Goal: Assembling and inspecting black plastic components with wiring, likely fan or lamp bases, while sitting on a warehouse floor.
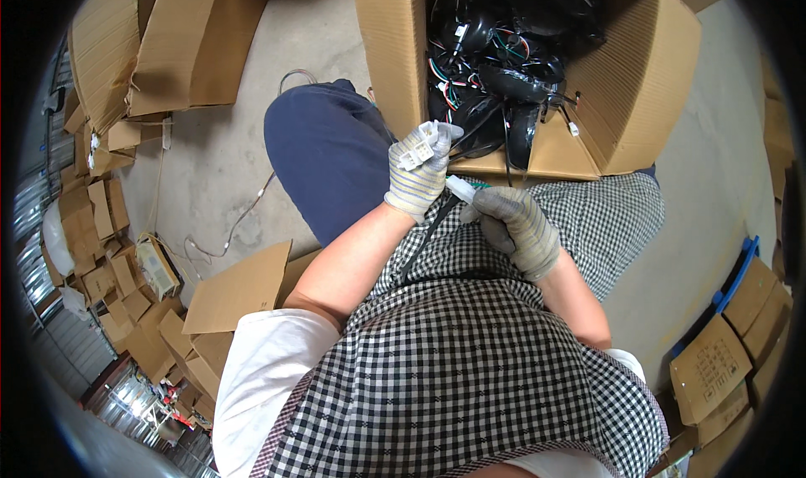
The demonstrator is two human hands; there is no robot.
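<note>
Striped work gloves cover both of my hands above my lap. My left hand (417,191) is closed around a white multi-pin plug connector (418,147), its fingers toward the open box. Just to the right and nearer me, my right hand (522,230) pinches a smaller white plug connector (460,189). A short green wire shows beside that connector, and a black cable (428,234) hangs down between the hands. The two connectors are apart. Beyond my hands stands an open cardboard box (646,83), partly filled with glossy black parts (516,83) and coloured wires.
Another cardboard box (189,49) stands at the far left. A thin cable (231,239) with small connectors lies on the concrete floor left of my knee. Stacked cartons (138,285) line the left side. At right, flattened cartons (714,369) rest by a blue frame (729,285).
</note>
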